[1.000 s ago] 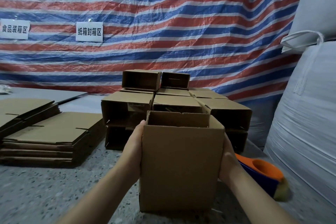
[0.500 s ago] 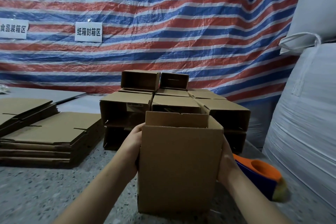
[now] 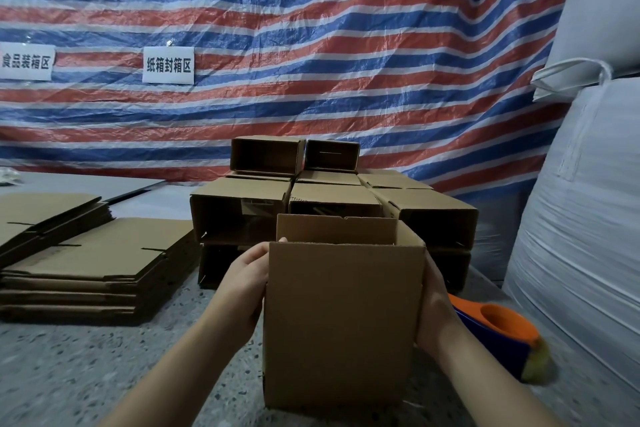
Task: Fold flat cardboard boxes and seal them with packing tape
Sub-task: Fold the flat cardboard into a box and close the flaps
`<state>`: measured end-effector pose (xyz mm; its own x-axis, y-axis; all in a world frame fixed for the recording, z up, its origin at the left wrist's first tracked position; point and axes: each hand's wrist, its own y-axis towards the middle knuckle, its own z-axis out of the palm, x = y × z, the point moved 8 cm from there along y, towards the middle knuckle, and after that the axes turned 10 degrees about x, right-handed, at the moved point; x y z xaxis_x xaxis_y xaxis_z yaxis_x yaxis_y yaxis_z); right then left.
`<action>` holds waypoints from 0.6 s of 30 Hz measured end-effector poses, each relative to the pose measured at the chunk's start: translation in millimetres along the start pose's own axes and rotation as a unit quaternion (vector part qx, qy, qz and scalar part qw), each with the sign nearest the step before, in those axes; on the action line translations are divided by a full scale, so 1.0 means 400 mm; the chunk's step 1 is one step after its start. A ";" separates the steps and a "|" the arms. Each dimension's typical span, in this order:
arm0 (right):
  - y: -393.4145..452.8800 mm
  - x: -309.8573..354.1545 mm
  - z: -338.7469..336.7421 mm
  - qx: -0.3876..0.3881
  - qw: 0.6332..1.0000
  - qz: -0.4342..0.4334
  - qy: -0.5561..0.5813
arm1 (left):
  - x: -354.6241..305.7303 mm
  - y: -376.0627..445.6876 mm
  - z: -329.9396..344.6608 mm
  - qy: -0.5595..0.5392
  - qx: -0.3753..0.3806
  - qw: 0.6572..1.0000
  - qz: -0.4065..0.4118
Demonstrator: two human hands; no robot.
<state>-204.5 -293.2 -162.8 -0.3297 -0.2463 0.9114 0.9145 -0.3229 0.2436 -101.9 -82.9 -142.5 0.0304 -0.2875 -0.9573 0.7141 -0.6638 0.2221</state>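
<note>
An opened cardboard box [image 3: 341, 322] stands upright on the speckled table in front of me, its top open and its far flap raised. My left hand [image 3: 247, 282] holds its left side near the top, fingers curled round the far edge. My right hand [image 3: 437, 308] holds the right side, fingers hidden behind the box. An orange and blue tape dispenser [image 3: 498, 333] lies on the table just right of the box.
A pile of formed boxes [image 3: 426, 208] lies stacked behind the held box. Stacks of flat cardboard [image 3: 93, 263] sit at the left. Large white sacks [image 3: 581, 236] stand at the right. A striped tarp hangs behind.
The box stays between both hands, and my left hand has slid a little lower on its side. The view has shifted slightly.
</note>
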 end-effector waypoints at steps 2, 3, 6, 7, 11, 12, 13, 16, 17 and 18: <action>-0.006 0.012 0.010 0.026 0.999 0.003 -0.029 | 0.002 0.004 -0.002 0.001 0.002 1.000 0.004; -0.004 0.010 0.019 0.043 0.998 0.015 -0.038 | 0.001 0.003 -0.002 -0.002 0.001 1.000 0.007; 0.000 0.012 0.033 0.070 0.996 0.045 -0.036 | 0.001 -0.001 0.001 -0.004 0.001 1.000 0.014; 0.002 0.014 0.031 0.070 0.995 0.053 -0.052 | -0.001 -0.002 0.001 -0.002 -0.002 1.000 0.018; 0.008 0.028 0.030 0.072 0.994 0.039 -0.076 | -0.021 -0.005 -0.017 0.013 -0.035 0.998 0.057; 0.009 0.029 0.031 0.073 0.994 0.037 -0.073 | -0.027 -0.007 -0.019 0.025 -0.044 0.997 0.067; 0.009 0.027 0.032 0.071 0.994 0.039 -0.070 | -0.029 -0.008 -0.018 0.046 -0.049 0.995 0.069; 0.008 0.021 0.030 0.062 0.995 0.051 -0.050 | -0.022 -0.012 -0.021 0.077 -0.040 0.995 0.038; 0.007 0.021 0.031 0.062 0.996 0.050 -0.050 | -0.020 -0.011 -0.021 0.070 -0.008 0.997 0.033; 0.006 0.023 0.030 0.064 0.995 0.046 -0.055 | -0.021 -0.008 -0.022 0.071 0.033 0.996 0.034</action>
<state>-202.4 -285.3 -150.0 -0.2222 -0.1655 0.9608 0.9644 -0.1824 0.1916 -98.4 -72.2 -136.8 0.1783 -0.2361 -0.9552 0.6602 -0.6912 0.2940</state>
